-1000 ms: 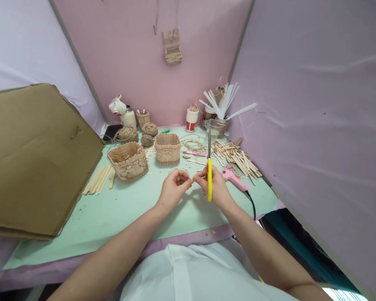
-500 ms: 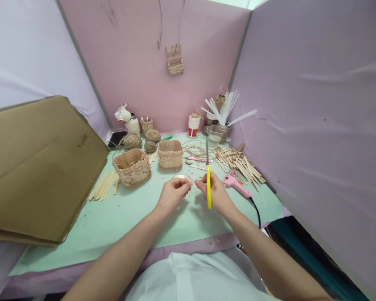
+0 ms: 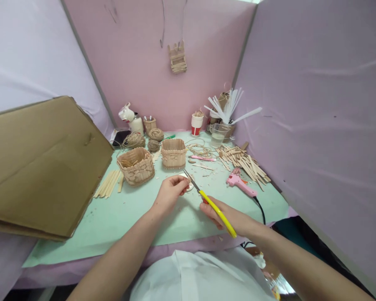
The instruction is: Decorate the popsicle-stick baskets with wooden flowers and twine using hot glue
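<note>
Yellow-handled scissors [image 3: 217,213] are held in my right hand [image 3: 222,215], their blades pointing up and left, slightly parted at the tips. The blades reach beside the fingertips of my left hand [image 3: 173,190], which is closed in a pinch; whatever it pinches is too small to make out. Just behind those fingertips a small round white piece [image 3: 190,187] lies on the green table, partly hidden by the fingers and blades. Beyond my hands stand two woven wooden baskets, one at the centre [image 3: 174,154] and one to the left [image 3: 137,167] with wooden bits inside.
A pink glue gun [image 3: 242,184] with a black cord lies right of my hands. Behind it are piled wooden sticks [image 3: 250,165]. Flat pale sticks [image 3: 108,184] and a large cardboard sheet [image 3: 44,167] are at the left. Twine balls [image 3: 134,140] and cups stand at the back.
The scissors have swung from upright to pointing up-left, with blades now by my left fingertips. My right hand has moved down and right. The view has shifted slightly.
</note>
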`<state>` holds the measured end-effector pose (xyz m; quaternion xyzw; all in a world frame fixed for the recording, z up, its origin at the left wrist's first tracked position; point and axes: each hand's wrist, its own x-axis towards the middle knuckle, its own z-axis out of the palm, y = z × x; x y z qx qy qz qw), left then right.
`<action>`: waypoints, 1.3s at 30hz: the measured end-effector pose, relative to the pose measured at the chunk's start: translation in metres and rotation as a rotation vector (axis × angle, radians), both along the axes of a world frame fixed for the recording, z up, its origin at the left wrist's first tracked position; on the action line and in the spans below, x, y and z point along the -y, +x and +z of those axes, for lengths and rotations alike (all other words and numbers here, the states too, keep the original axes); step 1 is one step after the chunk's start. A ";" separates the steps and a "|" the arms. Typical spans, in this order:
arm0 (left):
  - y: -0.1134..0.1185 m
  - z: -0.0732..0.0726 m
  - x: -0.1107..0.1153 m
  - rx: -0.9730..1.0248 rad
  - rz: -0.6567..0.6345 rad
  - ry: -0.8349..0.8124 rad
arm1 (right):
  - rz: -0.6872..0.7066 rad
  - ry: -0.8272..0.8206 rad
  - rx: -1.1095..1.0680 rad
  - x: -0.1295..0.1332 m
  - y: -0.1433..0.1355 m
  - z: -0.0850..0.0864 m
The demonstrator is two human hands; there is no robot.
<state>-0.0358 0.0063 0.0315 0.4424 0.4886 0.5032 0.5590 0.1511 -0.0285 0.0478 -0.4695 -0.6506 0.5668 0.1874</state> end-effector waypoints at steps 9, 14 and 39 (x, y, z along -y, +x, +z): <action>-0.003 0.002 0.003 0.033 0.001 -0.066 | 0.020 0.004 -0.021 0.002 -0.004 0.004; -0.005 0.002 0.002 0.064 -0.026 -0.116 | 0.050 -0.038 0.013 0.001 -0.004 0.002; -0.016 -0.017 -0.014 0.244 0.000 -0.399 | 0.080 -0.221 0.207 -0.013 -0.024 -0.007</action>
